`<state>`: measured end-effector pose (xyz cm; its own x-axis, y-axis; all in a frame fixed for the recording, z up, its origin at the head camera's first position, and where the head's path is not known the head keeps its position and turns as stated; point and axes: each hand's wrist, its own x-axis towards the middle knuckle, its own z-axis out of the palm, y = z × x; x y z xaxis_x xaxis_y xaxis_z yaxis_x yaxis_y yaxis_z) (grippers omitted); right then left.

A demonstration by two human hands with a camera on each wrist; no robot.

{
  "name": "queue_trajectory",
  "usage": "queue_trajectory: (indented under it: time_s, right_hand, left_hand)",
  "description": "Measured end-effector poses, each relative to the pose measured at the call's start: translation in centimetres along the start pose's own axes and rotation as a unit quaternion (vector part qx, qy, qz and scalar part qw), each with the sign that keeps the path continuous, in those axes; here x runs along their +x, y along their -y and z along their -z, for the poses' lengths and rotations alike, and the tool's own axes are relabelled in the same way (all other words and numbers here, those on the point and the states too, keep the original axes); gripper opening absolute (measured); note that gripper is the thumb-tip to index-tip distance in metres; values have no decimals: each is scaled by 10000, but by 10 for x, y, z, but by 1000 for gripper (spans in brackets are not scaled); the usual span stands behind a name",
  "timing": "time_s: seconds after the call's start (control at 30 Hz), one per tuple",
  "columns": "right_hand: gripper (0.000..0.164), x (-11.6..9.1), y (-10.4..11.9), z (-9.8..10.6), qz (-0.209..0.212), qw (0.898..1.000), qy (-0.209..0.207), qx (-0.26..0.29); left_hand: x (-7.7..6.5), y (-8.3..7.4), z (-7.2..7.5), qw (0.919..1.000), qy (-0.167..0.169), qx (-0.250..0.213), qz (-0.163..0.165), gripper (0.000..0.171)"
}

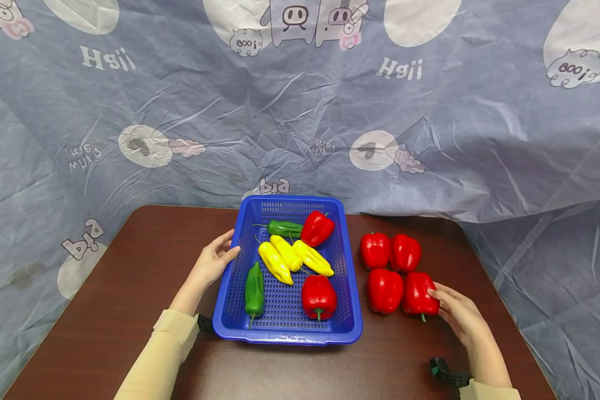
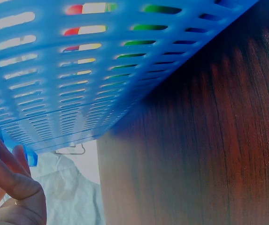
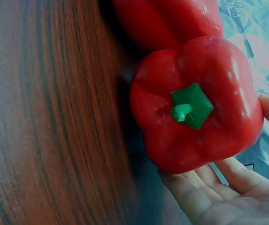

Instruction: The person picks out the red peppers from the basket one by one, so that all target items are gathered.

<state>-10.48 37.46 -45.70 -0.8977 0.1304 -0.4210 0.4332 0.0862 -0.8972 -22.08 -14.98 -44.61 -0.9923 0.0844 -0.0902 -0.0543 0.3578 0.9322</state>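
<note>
The red, blocky, glossy bell pepper (image 1: 420, 294) sits at the right of the head frame, on the dark brown wood-grain counter (image 1: 125, 294), just beside three matching red bell peppers (image 1: 375, 250). The right hand (image 1: 462, 314) holds it with the fingers partly bent, thumb on one side and fingertips on the other; the left hand (image 1: 211, 265) has bent fingers and thumb on the left rim of the blue, rectangular, perforated plastic basket (image 1: 287, 336). The pepper looks light and fairly stiff, its waxy skin likely slippery under dry fingertips; opposite lobed shoulders seem the surest hold, and the stubby green stem with its five-pointed cap (image 3: 193, 107) a poor one. The basket's thin latticed walls probably flex a little, so its thicker rolled rim should serve better. Inside lie two red bell peppers (image 1: 319, 296), three tapering, creased yellow peppers (image 1: 276, 264) and two slim, smooth green peppers (image 1: 254, 291). Wrinkled, printed grey-blue cloth (image 1: 270, 122) fills the upper frame.
</note>
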Motion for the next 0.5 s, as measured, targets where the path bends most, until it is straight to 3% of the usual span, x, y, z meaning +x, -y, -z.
queue_trajectory:
  time_s: [0.5]
  right_hand:
    - [82,9,2,-3,-225,9995,-33,-208]
  left_hand:
    - [-1,0,0,10000,-16,30,41,59]
